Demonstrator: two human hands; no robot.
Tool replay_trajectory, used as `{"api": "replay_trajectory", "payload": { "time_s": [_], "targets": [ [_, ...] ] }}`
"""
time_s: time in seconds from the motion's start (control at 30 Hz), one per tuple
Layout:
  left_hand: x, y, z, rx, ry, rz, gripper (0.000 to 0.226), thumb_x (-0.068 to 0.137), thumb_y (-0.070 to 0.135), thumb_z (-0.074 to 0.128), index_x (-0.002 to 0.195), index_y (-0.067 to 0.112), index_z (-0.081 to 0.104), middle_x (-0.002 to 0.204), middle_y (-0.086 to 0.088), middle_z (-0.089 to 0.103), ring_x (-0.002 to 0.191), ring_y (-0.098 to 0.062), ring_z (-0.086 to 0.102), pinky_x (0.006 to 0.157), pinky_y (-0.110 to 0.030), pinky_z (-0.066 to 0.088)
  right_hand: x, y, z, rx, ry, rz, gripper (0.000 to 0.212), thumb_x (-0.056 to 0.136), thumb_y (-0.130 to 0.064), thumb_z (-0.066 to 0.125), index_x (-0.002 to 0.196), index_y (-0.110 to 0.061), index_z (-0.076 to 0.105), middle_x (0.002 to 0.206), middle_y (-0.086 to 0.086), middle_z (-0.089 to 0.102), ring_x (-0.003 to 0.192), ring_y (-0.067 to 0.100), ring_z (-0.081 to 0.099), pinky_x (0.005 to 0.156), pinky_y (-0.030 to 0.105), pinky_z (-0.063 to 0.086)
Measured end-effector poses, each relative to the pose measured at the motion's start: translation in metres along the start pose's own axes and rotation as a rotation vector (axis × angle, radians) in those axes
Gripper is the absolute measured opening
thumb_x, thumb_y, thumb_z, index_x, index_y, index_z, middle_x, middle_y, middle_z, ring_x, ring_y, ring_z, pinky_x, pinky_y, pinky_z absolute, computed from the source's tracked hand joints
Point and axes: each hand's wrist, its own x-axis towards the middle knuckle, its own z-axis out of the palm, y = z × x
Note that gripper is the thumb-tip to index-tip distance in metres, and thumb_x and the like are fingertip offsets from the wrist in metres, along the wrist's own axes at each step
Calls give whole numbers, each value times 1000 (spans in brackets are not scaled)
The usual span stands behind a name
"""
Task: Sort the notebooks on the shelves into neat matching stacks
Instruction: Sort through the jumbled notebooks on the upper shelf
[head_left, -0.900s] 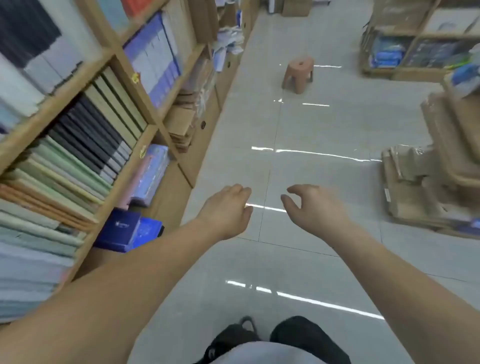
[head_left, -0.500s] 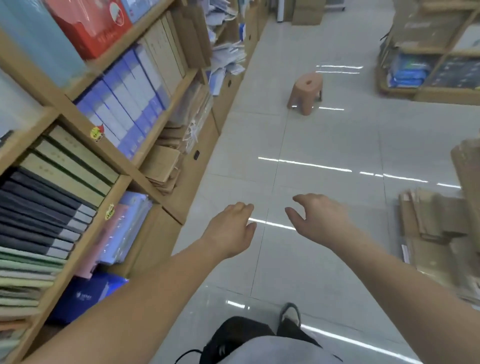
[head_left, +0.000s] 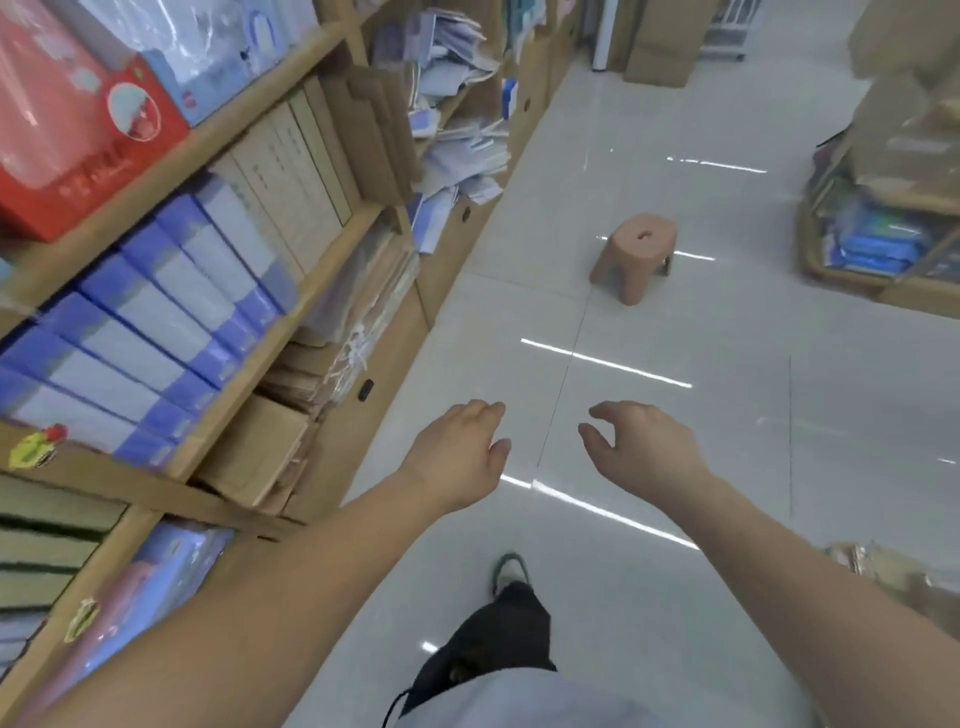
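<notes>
Your left hand (head_left: 457, 457) and right hand (head_left: 644, 452) are hanging loosely curled, holding nothing, over the open floor (head_left: 701, 467). The shelves (head_left: 291, 306) are edging your left side, and the notebooks (head_left: 41, 551), probably those blurred green stacks, are lying well apart from both hands. The one stool (head_left: 636, 254) is sitting nearer than before.

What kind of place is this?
Probably a stationery shop or its stockroom: wooden shelves packed with blue file boxes and paper stacks, with cardboard cartons at the far end.
</notes>
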Motion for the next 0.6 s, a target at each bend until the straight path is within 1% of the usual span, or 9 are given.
{"api": "replay_trajectory", "payload": {
  "time_s": [0.13,0.33,0.5,0.6],
  "targets": [
    [112,-5,-35,2,-3,-5,53,107,38,41,154,13,37,147,-4,49,134,-24,45,103,-41,47,101,22,-42,-5,21,9,44,103,-48,45,140,-27,58,133,-6,64,124,22,58,92,35,48],
    [265,2,-58,-20,-71,-32,53,106,36,44,154,14,39,146,-4,49,131,-24,48,101,-42,48,239,71,-96,17,51,-4,43,103,-46,46,138,-26,60,131,-6,66,121,22,60,91,37,52],
    [398,7,-58,-40,-99,-113,47,105,35,46,146,11,48,138,-8,54,124,-26,53,96,-44,51,362,127,-132,19,2,-37,42,104,-45,45,139,-27,59,135,-8,64,124,19,59,93,34,50],
    [468,14,-69,-93,-75,-160,49,106,35,46,149,13,46,137,-7,56,124,-25,55,97,-40,51,438,156,-161,14,-29,-60,41,104,-44,45,138,-27,60,134,-9,64,124,19,59,92,34,49]
  ]
}}
